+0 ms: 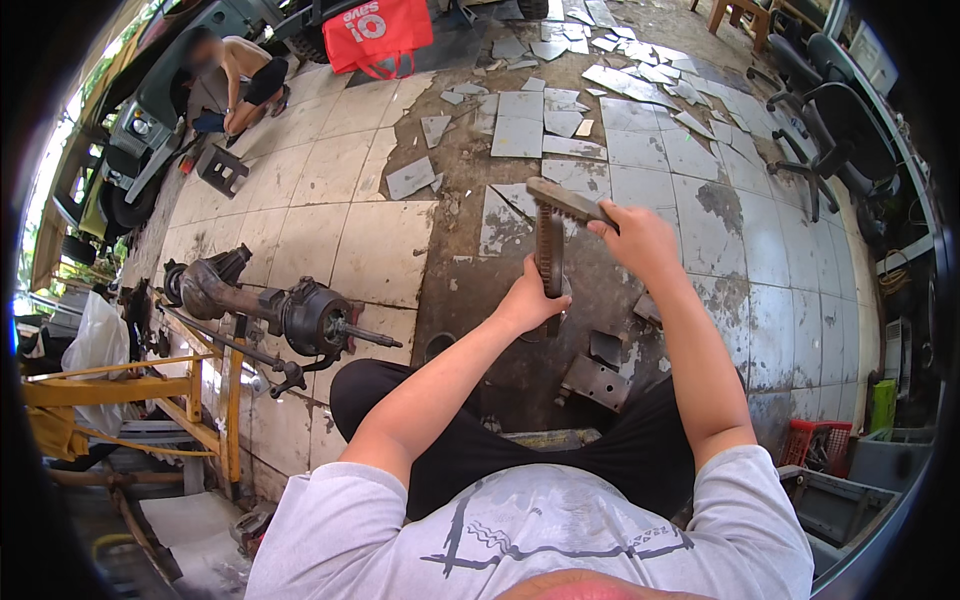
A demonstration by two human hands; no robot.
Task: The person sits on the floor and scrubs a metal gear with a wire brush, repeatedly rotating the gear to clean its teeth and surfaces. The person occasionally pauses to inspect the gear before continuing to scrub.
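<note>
My left hand (534,298) grips the lower end of a brown, curved metal part (551,259) with a ridged edge. It is held upright in front of me and may be a brake shoe. A wooden-backed wire brush (562,199) is in my right hand (641,238), grasped by its handle end. The brush slants across the top of the part, with its bristles facing down and apparently touching it. On the stained floor below lie a metal bracket with holes (598,384), a dark flat piece (605,347) and another small metal piece (648,309).
An axle assembly (315,319) and a yellow metal frame (112,390) stand to the left. Broken tiles (570,124) lie ahead. Another person (244,75) crouches by a vehicle (142,124). Office chairs (840,139) and a red basket (816,444) are at the right.
</note>
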